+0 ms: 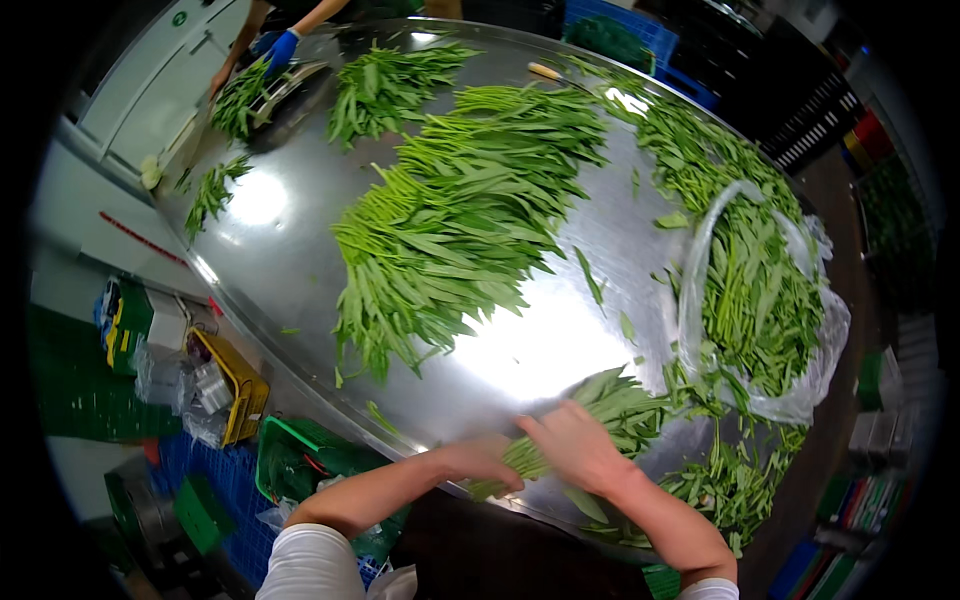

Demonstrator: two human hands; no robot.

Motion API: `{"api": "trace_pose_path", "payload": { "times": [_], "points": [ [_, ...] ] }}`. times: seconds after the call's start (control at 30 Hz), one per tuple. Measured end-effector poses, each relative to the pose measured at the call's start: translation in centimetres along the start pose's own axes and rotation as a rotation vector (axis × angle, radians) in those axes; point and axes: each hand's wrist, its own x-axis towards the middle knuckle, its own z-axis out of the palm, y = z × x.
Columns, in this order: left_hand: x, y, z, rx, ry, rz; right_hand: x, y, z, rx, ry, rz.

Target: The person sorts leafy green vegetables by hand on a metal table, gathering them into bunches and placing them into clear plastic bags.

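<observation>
A bunch of long-leaved greens [619, 412], which look like water spinach, lies at the near edge of the steel table [300, 330]. My left hand [484, 461] grips the stem end of this bunch. Over its middle, my right hand [574, 446] grips the stems, thumb pointing left; both hands are slightly blurred. The leaves point away to the right. Farther up the table spreads a wide row of aligned greens [465, 210], stems to the left. A clear plastic bag [694, 300] full of loose greens [757, 307] stands open to my right.
Loose greens [727, 480] litter the right side. A knife with a wooden handle [545, 71] lies near the far edge, beyond another pile [397, 82]. At the far left, a co-worker's blue-gloved hand [283, 51] handles greens. Crates, including a yellow one [244, 390], stand below left.
</observation>
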Motion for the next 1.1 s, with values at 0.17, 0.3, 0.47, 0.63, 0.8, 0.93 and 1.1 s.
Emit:
{"api": "trace_pose_path", "payload": {
  "times": [0.17, 0.3, 0.47, 0.63, 0.8, 0.93, 1.1],
  "points": [
    [0.5, -1.9, -3.6, -0.651, 0.203, 0.377, 2.9, 2.1, -5.4, -0.19, 0.146, 0.133],
    [0.4, -0.9, -3.6, -0.699, 0.495, 0.854, 7.3, 1.6, -7.7, -0.212, 0.4, 0.374],
    [1.4, 3.6, -2.8, -0.906, 0.846, 0.982, 13.0, -1.4, -2.0, -0.147, 0.307, 0.284],
    [-4.4, 4.0, -8.9, -1.332, 0.67, 0.904, 15.2, -3.8, -5.5, 0.263, 0.255, 0.192],
    [-12.8, 6.1, -18.0, -1.159, 0.794, 0.853, 14.4, -0.8, -6.0, 0.447, 0.321, 0.36],
    [-15.2, 4.7, -27.4, -1.079, 1.018, 0.756, 13.5, 6.4, -2.4, 0.276, 0.471, 0.542],
    [-12.6, 0.9, -31.0, -0.933, 1.341, 0.59, 11.6, 16.1, 0.8, 0.021, 0.587, 0.703]
  ]
}}
